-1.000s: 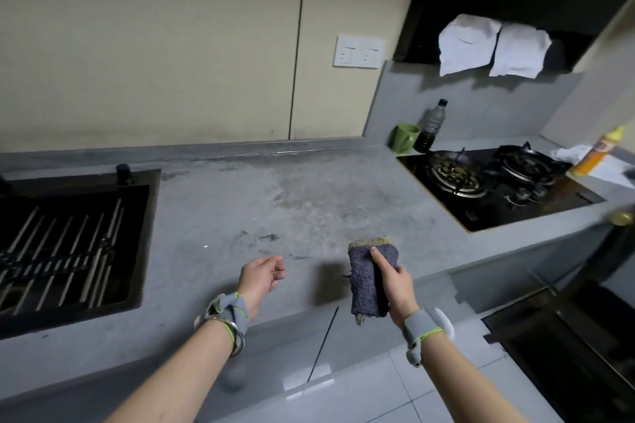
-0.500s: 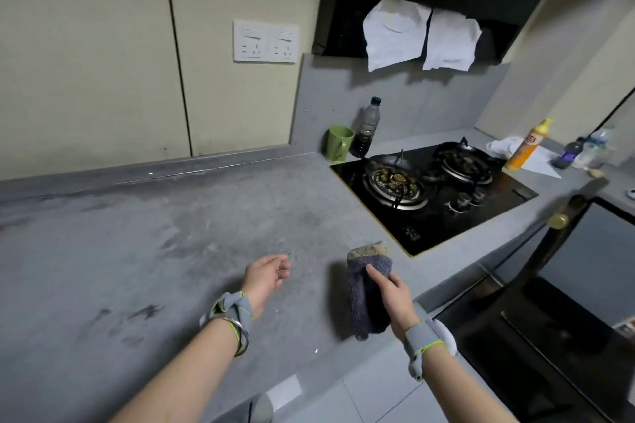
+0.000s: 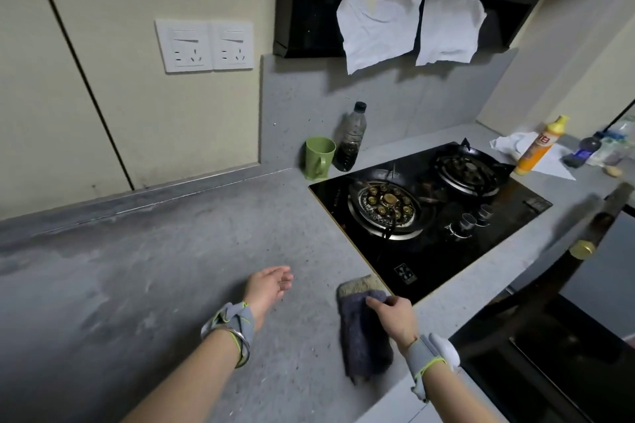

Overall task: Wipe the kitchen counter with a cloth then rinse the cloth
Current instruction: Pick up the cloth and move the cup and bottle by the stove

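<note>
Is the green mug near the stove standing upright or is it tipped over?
Upright. The green mug stands on its base on the counter, open mouth facing up, beside the dark bottle.

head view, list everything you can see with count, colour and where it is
cloth: 1, dark purple-grey with a tan end, on the counter's front edge beside the stove
counter: 1, grey, stained, runs along the wall
stove: 1, black, two burners, set into the counter at right
mug: 1, green, behind the stove's left corner
bottle: 1, clear with dark liquid, next to the mug
squeeze bottle: 1, orange-yellow, right of the stove
paper sheets: 2, white, hanging from the black hood
sockets: 2, white, on the wall
left hand: 1, above the counter, fingers relaxed, holding nothing
right hand: 1, gripping the cloth
</note>
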`<state>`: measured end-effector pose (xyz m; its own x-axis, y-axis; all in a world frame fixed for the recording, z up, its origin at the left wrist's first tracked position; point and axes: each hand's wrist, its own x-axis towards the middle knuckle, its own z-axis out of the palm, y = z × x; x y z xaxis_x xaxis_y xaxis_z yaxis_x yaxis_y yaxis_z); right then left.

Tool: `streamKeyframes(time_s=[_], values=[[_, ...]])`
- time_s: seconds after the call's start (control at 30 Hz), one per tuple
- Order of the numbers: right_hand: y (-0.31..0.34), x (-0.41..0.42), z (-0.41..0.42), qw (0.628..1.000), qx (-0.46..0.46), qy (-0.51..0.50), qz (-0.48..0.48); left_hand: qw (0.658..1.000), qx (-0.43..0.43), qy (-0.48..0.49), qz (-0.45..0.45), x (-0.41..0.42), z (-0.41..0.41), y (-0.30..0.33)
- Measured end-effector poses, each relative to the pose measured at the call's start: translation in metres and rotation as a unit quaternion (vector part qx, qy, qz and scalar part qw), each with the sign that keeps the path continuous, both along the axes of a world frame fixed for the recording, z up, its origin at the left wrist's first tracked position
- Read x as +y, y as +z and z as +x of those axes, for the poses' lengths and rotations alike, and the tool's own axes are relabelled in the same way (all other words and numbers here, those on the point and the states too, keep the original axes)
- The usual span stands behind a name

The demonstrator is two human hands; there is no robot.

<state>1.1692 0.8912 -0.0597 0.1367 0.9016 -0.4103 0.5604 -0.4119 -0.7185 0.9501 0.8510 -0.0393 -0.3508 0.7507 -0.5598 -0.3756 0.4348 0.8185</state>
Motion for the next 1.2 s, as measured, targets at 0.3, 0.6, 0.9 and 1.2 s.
streamKeyframes(time_s=[0.3,0.6,0.9,1.2], values=[[0.031,0.106,0.009,0.988,0.009,-0.016,0.156,1.000,0.000,0.017,-0.013,0.077,0.021,-0.004],[0.064,0.258,-0.006,0.975,0.081,0.069,0.194,0.994,0.051,0.090,0.041,0.198,0.043,0.016],[0.057,0.391,-0.038,0.961,0.064,0.190,0.192,0.972,0.123,0.202,0.000,0.312,0.047,0.010],[0.040,0.460,-0.080,0.938,0.077,0.305,0.148,0.955,0.187,0.227,-0.044,0.358,0.027,-0.012]])
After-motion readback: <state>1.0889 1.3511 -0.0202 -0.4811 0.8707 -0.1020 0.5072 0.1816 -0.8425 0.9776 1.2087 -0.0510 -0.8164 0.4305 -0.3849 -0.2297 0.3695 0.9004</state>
